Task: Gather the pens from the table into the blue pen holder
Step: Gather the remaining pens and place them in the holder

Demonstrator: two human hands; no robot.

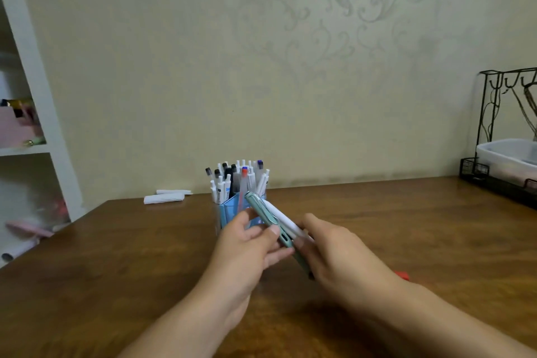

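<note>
The blue pen holder (225, 212) stands mid-table near the wall, with several white, black and red-tipped pens upright in it. Just in front of it, both my hands meet above the table. My left hand (247, 244) pinches a teal-green pen (261, 209) with a clip, tilted up toward the holder. My right hand (340, 253) grips the lower end of that pen together with a white pen (283, 219) lying alongside it. A red object (403, 275) peeks out on the table behind my right wrist, mostly hidden.
Two white rolled items (164, 197) lie at the back of the brown wooden table (116, 270) left of the holder. A black wire rack with a white tray (505, 160) stands at the far right. White shelves (32, 125) rise at the left.
</note>
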